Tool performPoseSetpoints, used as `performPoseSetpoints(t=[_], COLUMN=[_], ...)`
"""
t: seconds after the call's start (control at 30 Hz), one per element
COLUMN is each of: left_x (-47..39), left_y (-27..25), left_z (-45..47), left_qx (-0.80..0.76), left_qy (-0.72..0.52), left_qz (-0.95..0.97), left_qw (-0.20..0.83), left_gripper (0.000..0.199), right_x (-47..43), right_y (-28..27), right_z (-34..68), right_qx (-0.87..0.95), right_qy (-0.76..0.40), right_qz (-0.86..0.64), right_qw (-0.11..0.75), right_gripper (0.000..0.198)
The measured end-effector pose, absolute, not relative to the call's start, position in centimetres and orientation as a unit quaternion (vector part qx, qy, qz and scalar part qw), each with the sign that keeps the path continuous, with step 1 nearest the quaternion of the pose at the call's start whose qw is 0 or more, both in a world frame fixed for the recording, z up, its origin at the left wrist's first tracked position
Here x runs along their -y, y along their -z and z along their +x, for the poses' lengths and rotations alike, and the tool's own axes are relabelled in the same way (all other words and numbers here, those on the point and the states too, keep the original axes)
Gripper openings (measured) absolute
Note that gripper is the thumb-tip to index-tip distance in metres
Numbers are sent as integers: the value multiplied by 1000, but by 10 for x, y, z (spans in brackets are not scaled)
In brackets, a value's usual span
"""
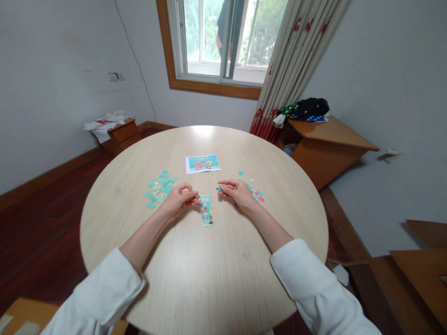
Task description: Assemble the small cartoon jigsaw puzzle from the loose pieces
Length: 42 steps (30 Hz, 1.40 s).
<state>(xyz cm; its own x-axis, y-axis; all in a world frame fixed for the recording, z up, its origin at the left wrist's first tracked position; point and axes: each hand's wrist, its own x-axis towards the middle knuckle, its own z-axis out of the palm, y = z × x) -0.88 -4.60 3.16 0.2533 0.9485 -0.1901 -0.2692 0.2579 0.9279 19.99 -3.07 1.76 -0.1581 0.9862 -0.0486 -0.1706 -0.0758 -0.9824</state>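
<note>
A narrow, partly assembled jigsaw puzzle (206,211) lies on the round table (195,279), showing a pale cartoon figure on turquoise. My left hand (179,200) is just left of its upper end, fingers curled and thumb close to them. Whether anything sits between those fingertips is hidden. Above and right of the puzzle, my right hand (237,193) pinches a small puzzle piece (219,188) with some yellow and dark colour on it. A heap of turquoise loose puzzle pieces (159,186) spreads left of my left hand. More pieces, some pink (259,195), lie around my right hand, partly covered by it.
A printed reference picture (203,164) with cartoon figures lies behind the puzzle. Beyond the table are a window (226,46), a curtain (300,51), a wooden cabinet (324,144) topped with cloths, and a small drawer stand (124,135) on the left. Part of a person shows outside the window.
</note>
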Motion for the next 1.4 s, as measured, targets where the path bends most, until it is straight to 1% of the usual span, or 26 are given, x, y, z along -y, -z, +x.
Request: performPoseSetpoints(t=[0.27, 0.53, 0.87, 0.97, 1.03, 1.07, 1.13, 1.23, 1.3, 1.4], left_x=[46, 46, 47, 47, 47, 47, 46, 45, 45, 44], left_y=[-32, -33, -33, -36, -37, -38, -38, -37, -36, -36], left_z=[-9, -8, -8, -6, -5, -5, -5, -5, -6, -6], left_qx=[-424, -423, -423, -435, -442, -445, -447, -447, -445, -446], left_qy=[-452, -458, -455, -462, -470, -474, -481, -488, -489, -489], left_qz=[382, 356, 337, 332, 329, 328, 326, 324, 323, 319], left_qw=[685, 696, 707, 698, 689, 686, 680, 677, 677, 678], left_gripper=[32, 38, 28, 23, 19, 18, 18, 16, 16, 15], right_x=[33, 33, 33, 32, 30, 29, 28, 27, 26, 25], right_y=[-19, -18, -19, -16, -12, -10, -7, -3, -1, 1], right_z=[199, 198, 197, 197, 198, 198, 198, 195, 193, 191], right_qx=[447, 450, 443, 462, 504, 541, 633, 754, 802, 846], right_qy=[-620, -616, -616, -595, -543, -498, -375, -202, -140, -103], right_qz=[-421, -426, -439, -449, -472, -485, -497, -465, -438, -427], right_qw=[488, 486, 481, 480, 478, 475, 460, 419, 381, 301], right_gripper=[32, 29, 19, 14, 9, 8, 10, 20, 28, 36])
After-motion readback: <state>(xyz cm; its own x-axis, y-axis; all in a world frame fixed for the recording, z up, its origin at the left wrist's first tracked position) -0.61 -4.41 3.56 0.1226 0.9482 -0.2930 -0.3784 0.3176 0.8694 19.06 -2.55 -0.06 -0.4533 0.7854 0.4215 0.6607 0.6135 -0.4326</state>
